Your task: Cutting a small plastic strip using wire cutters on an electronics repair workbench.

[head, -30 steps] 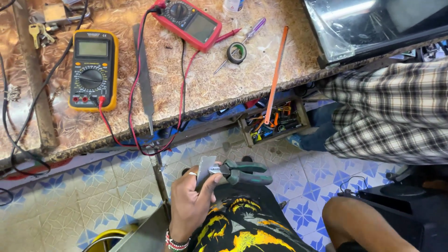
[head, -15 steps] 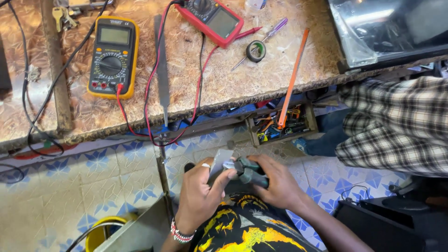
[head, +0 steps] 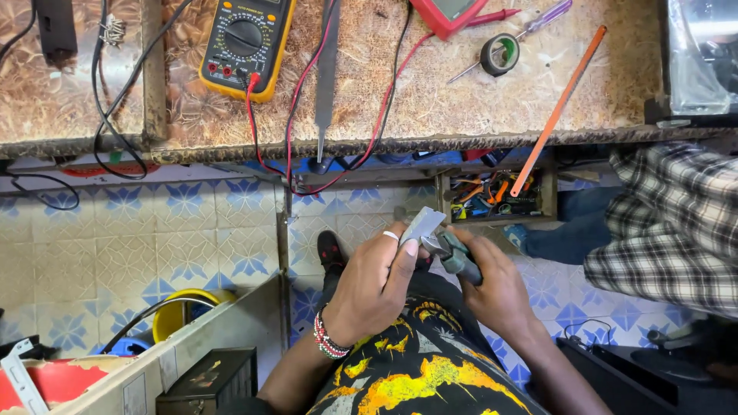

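Metal piece: a small flat grey strip (head: 421,225), low centre of the view, above the person's lap.
Left hand: the left hand (head: 374,283) is closed around the strip from seven o'clock, thumb pressed on its face.
Right hand: the right hand (head: 492,286) is wrapped shut around the green-handled pliers (head: 451,253), whose nose touches the strip at its four o'clock.
Bench: the worktop edge (head: 461,142) lies at twelve o'clock.
On it: yellow multimeter (head: 244,42) at eleven o'clock, tape roll (head: 500,54) at one o'clock.
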